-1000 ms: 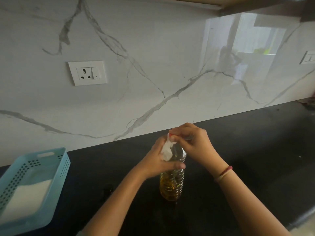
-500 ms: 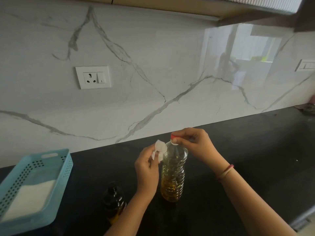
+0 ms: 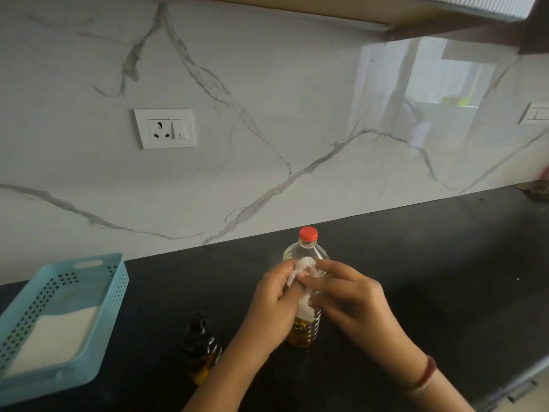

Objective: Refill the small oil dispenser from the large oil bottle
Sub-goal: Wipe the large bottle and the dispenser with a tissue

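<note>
Head view: the large oil bottle [image 3: 307, 251] stands upright on the black counter [image 3: 430, 263], red cap [image 3: 308, 234] on, with the small oil dispenser [image 3: 200, 349] near-left of it. The left hand [image 3: 273, 304] and right hand [image 3: 353, 298] pinch a white tissue [image 3: 303, 267] before the bottle, and neither steadies it. A wiping push could tip it, or the left forearm could knock the dispenser
</note>
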A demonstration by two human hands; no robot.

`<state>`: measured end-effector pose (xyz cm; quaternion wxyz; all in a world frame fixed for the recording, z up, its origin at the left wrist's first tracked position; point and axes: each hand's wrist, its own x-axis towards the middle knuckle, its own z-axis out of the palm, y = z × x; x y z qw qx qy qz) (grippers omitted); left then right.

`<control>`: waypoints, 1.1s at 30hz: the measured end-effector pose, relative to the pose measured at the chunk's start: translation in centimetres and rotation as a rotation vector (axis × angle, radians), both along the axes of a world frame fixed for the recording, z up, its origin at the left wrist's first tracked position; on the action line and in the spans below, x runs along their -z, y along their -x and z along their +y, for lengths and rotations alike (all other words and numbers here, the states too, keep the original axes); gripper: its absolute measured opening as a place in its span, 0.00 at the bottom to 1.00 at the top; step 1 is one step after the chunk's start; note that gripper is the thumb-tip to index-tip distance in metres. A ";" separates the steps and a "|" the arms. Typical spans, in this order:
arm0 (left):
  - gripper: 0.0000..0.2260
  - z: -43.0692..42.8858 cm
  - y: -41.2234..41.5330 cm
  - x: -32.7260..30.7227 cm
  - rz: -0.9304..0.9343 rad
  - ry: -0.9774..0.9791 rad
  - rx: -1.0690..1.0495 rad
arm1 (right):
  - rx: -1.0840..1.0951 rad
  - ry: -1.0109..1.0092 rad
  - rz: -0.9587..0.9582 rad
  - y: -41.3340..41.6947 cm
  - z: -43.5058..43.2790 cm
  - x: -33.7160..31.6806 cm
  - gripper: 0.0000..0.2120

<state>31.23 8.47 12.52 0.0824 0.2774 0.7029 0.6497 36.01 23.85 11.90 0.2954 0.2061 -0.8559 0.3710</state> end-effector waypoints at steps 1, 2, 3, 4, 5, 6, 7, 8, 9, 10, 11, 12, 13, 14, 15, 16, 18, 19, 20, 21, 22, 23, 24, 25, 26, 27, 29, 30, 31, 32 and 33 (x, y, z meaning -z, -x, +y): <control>0.10 -0.3 -0.1 -0.5 -0.037 0.076 0.069 | 0.048 -0.017 0.070 -0.1 -0.1 0.3 0.12; 0.11 -0.7 -0.1 -1.1 -0.091 0.136 0.142 | 0.093 -0.041 0.120 -0.1 0.0 0.6 0.10; 0.12 -1.1 0.1 -1.6 -0.137 0.183 0.217 | 0.128 -0.053 0.148 -0.2 0.0 0.8 0.08; 0.14 -1.4 0.3 -2.1 -0.163 0.236 0.283 | 0.157 -0.050 0.158 -0.2 0.0 0.9 0.07; 0.16 -1.7 0.4 -2.5 -0.166 0.300 0.329 | 0.171 -0.036 0.152 -0.3 0.0 1.0 0.06; 0.19 -1.9 0.4 -3.2 -0.157 0.366 0.351 | 0.166 -0.017 0.133 -0.4 0.0 1.1 0.05; 0.23 -2.1 0.4 -3.8 -0.129 0.436 0.355 | 0.151 -0.003 0.109 -0.4 -0.1 1.1 0.06; 0.28 -2.3 0.3 -4.5 -0.087 0.502 0.344 | 0.135 0.006 0.087 -0.5 -0.1 1.1 0.06; 0.31 -2.5 0.3 -5.2 -0.031 0.552 0.325 | 0.125 0.028 0.071 -0.5 -0.2 1.0 0.05; 0.31 -2.6 0.2 -6.1 0.034 0.573 0.298 | 0.122 0.080 0.053 -0.4 -0.2 1.1 0.03; 0.29 -2.7 0.3 -7.0 0.101 0.564 0.247 | 0.127 0.167 0.024 -0.3 -0.1 0.9 0.03; 0.25 -2.6 0.8 -7.7 0.159 0.534 0.162 | 0.148 0.258 -0.007 -0.1 0.0 0.8 0.08; 0.21 -2.4 1.8 -8.1 0.223 0.498 0.043 | 0.183 0.320 -0.039 0.2 0.3 0.6 0.10; 0.18 -2.0 3.3 -8.4 0.296 0.464 -0.088 | 0.222 0.343 -0.068 0.5 0.6 0.4 0.11; 0.17 -1.6 4.8 -8.6 0.365 0.445 -0.200 | 0.247 0.338 -0.107 1.0 1.0 0.3 0.09; 0.18 -1.0 6.3 -8.8 0.402 0.454 -0.257 | 0.267 0.334 -0.147 1.5 1.4 0.2 0.08; 0.21 0.9 8.9 -9.0 0.391 0.548 -0.220 | 0.322 0.369 -0.181 2.5 2.4 0.4 0.07; 0.23 1.9 9.9 -9.0 0.379 0.609 -0.172 | 0.353 0.396 -0.173 2.9 2.6 0.4 0.08; 0.25 3.0 10.6 -9.1 0.377 0.669 -0.131 | 0.390 0.414 -0.152 3.2 2.8 0.5 0.09; 0.28 4.1 11.1 -9.1 0.377 0.728 -0.095 | 0.425 0.416 -0.120 3.4 2.7 0.5 0.10; 0.30 5.1 11.5 -9.0 0.365 0.792 -0.055 | 0.448 0.412 -0.090 3.5 2.4 0.5 0.10; 0.32 5.9 11.8 -8.7 0.343 0.855 -0.013 | 0.451 0.409 -0.062 3.4 2.0 0.7 0.10; 0.33 6.7 12.0 -8.3 0.319 0.912 0.022 | 0.436 0.398 -0.045 3.4 1.4 1.0 0.10; 0.34 7.3 12.2 -8.0 0.292 0.957 0.049 | 0.407 0.369 -0.035 3.2 0.8 1.4 0.10; 0.35 7.8 12.2 -7.6 0.261 0.990 0.076 | 0.386 0.307 -0.020 3.1 0.2 2.0 0.10; 0.35 8.1 12.1 -7.3 0.228 1.008 0.103 | 0.388 0.215 0.002 3.0 -0.3 2.5 0.12; 0.34 8.6 12.0 -6.8 0.175 1.006 0.142 | 0.433 0.025 0.061 3.0 -0.6 3.2 0.17; 0.34 8.7 12.0 -6.7 0.162 0.998 0.141 | 0.467 -0.038 0.094 3.1 -0.6 3.4 0.19; 0.33 8.8 12.0 -6.6 0.155 0.994 0.133 | 0.500 -0.093 0.141 3.2 -0.5 3.4 0.20; 0.32 8.9 12.0 -6.6 0.150 0.997 0.132 | 0.530 -0.157 0.201 3.3 -0.4 3.4 0.19; 0.32 9.1 12.0 -6.4 0.144 1.004 0.138 | 0.559 -0.234 0.262 3.5 -0.5 3.4 0.17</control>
